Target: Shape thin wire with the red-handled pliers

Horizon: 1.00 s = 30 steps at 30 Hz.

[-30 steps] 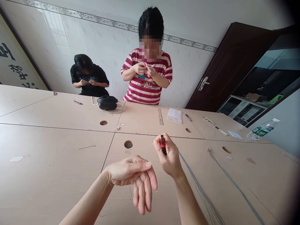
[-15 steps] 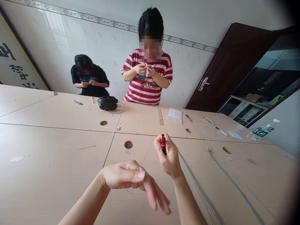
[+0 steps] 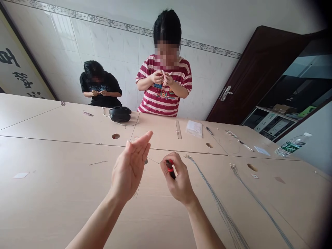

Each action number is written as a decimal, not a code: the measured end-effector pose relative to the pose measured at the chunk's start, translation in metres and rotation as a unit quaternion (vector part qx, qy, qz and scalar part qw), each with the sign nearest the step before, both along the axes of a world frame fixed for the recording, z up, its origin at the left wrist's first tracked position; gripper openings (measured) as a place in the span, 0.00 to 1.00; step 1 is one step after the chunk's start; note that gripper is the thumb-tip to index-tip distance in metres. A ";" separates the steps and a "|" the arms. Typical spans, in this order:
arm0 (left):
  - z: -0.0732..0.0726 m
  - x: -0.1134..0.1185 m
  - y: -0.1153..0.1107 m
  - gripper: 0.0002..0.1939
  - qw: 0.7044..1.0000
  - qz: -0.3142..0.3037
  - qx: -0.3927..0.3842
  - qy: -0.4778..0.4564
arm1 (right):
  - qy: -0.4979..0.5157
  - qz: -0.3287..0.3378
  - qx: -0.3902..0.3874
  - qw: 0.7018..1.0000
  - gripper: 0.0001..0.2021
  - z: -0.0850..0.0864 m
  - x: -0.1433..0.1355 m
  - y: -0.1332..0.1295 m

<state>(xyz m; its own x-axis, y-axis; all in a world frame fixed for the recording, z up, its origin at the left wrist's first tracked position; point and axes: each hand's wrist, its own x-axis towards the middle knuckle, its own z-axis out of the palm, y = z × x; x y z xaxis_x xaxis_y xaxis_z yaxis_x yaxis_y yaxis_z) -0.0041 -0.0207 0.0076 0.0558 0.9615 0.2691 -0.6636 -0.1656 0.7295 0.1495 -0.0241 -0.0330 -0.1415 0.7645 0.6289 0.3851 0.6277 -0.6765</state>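
My left hand (image 3: 131,166) is raised above the table with its fingers stretched out and its palm turned to the right; it holds nothing. To the right of it, my right hand (image 3: 180,180) is closed around small red-and-black pliers (image 3: 171,170), whose head points up and left. A thin wire (image 3: 153,159) runs from beside the fingers of my right hand toward my left hand, which hides part of it. Behind my right forearm a bundle of thin grey cords (image 3: 207,185) lies on the table.
A second cord bundle (image 3: 250,193) lies farther right, near a water bottle (image 3: 293,144). Across the table (image 3: 64,193) are a ruler (image 3: 178,129), a plastic bag (image 3: 194,128), a pen (image 3: 209,130) and a black headset (image 3: 120,114). Two people work with their hands opposite.
My left hand has swung up and left, its fingers going from pointing down to pointing up. My right hand with the pliers has shifted slightly left and down.
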 end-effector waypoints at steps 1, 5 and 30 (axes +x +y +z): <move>-0.002 0.002 0.000 0.21 1.000 0.005 -0.001 0.027 | -0.002 0.005 0.004 1.000 0.07 0.000 0.000 0.000; -0.006 0.005 -0.003 0.19 0.996 0.032 0.016 0.076 | -0.016 0.003 0.035 0.999 0.10 -0.002 0.001 0.002; -0.009 0.010 -0.009 0.23 0.916 0.211 0.028 0.340 | -0.030 -0.014 0.087 0.996 0.13 -0.001 0.002 0.003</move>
